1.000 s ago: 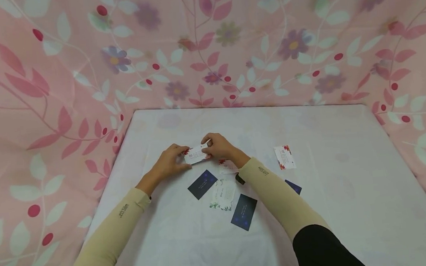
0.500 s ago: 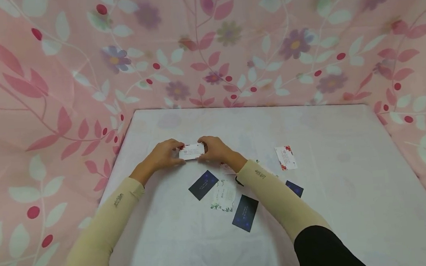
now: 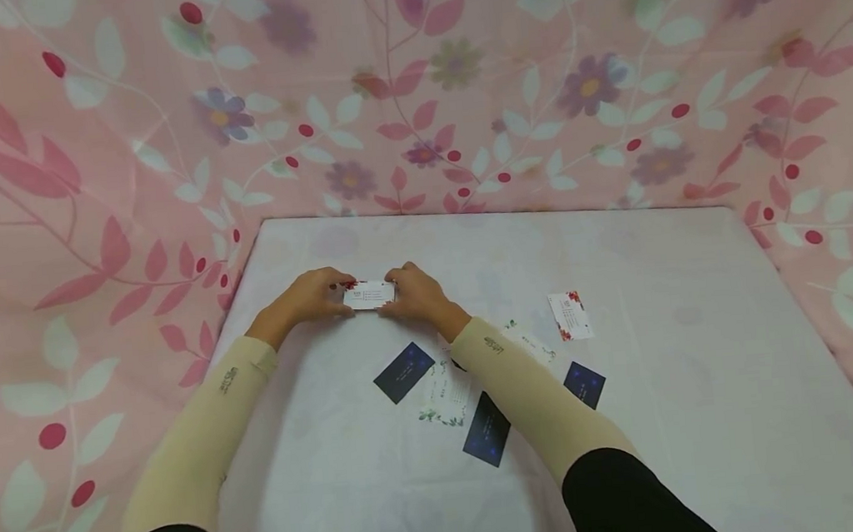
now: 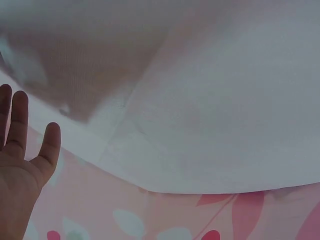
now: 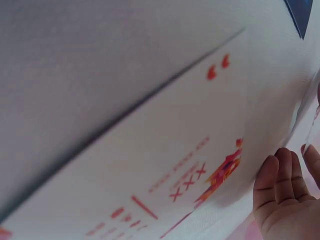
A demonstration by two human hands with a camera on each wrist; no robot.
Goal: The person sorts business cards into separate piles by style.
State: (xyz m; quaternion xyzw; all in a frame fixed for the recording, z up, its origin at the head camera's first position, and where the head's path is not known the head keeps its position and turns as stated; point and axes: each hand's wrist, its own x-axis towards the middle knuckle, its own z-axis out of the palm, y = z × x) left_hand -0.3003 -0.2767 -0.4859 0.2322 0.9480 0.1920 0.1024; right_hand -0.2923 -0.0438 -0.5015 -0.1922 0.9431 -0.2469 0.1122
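1. One white business card [image 3: 369, 295] with red floral print was held by both short ends, toward the far-left corner of the white surface [image 3: 694, 420]. Couldn't tell if it touched down.
2. Left hand [image 3: 312, 297]: thumb and finger pinched the card's left end; remaining fingers were spread, per left wrist view.
3. Right hand [image 3: 415, 296]: thumb and finger pinched the right end; other fingers sat close together, per right wrist view.
4. Closer to the near edge: first dark blue card [image 3: 404, 373], green-leaf card [image 3: 444, 394], second dark blue card [image 3: 487, 435], that last one partly behind the right sleeve [image 3: 538, 399].
5. Past that sleeve, toward the right edge: third dark blue card [image 3: 584, 384] and a partly covered leaf-print card [image 3: 534, 343].
6. Red-floral card [image 3: 570, 316] lay between the third blue one and the far edge.
7. Pink floral backdrop [image 3: 420, 91] stood behind the far edge.
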